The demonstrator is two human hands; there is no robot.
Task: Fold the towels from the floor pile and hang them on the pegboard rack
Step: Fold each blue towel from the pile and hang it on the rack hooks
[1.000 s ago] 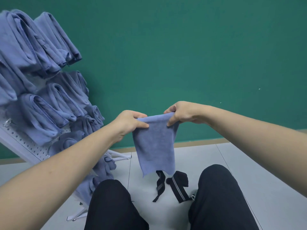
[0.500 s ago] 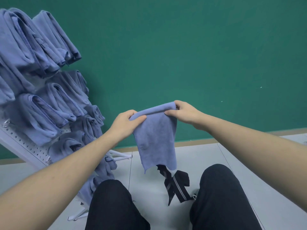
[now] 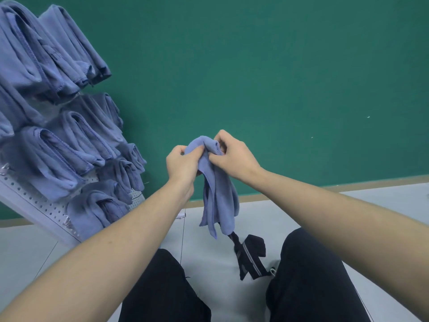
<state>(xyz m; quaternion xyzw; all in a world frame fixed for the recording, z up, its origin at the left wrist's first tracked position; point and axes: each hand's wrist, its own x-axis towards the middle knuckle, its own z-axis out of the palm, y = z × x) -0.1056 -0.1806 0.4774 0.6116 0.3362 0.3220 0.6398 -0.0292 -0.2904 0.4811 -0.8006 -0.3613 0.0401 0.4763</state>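
I hold a blue towel [image 3: 218, 196] up in front of me with both hands close together. My left hand [image 3: 182, 162] has its fingers curled round the bunched top of the cloth, and my right hand [image 3: 232, 156] pinches the same top edge from the other side, its fingers bent over the fold. The towel hangs down from my grip in a narrow, gathered drop, clear of the floor, between my two knees [image 3: 162, 287].

To my left the white pegboard rack [image 3: 44, 210] leans back toward the green wall [image 3: 278, 77]. It is crowded with folded blue towels [image 3: 60, 145] draped in rows from top to bottom, leaving only a bare perforated strip along the lower edge. A metal hook [image 3: 68, 223] shows there.

Below the hanging towel a dark strap [image 3: 249, 259] with a pale stripe lies crumpled on the grey floor [image 3: 216, 259], its upper end hidden behind the cloth. A brown skirting strip [image 3: 348, 185] runs along the base of the wall.
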